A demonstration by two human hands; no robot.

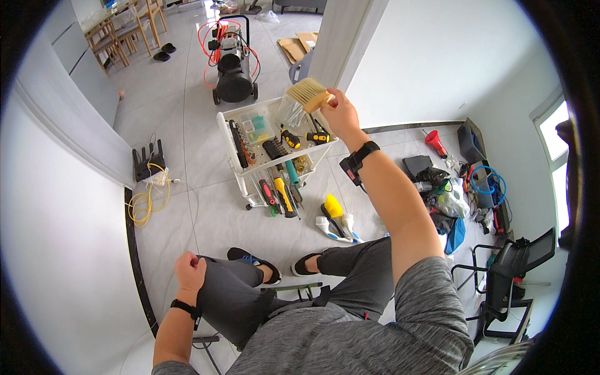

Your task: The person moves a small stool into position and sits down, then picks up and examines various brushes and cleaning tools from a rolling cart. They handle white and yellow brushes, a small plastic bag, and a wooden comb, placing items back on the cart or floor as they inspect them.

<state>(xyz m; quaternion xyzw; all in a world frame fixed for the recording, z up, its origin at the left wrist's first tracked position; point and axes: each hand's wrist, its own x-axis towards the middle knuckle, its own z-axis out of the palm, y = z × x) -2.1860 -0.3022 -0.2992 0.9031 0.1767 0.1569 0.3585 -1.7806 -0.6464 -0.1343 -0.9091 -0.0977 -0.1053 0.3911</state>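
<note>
My right hand (341,112) grips the handle of a wide, flat wooden brush (309,94) with pale bristles, held up over the back right corner of a white tool cart (286,162). Beneath the brush a clear plastic container (291,115) stands in the cart's top tray. Yellow-and-black screwdrivers (290,139), a clear box with teal pieces (255,127) and a row of wrenches lie in that tray too. My left hand (190,271) rests at my left knee, fingers curled, with nothing seen in it.
On the floor in front of me lie a yellow-bristled brush (333,206) and white scrub brushes (322,225). An air compressor (234,75) stands beyond the cart. At left are a black router (149,161) and yellow cable (140,211); at right, piled bags (452,199) and a black chair (506,267).
</note>
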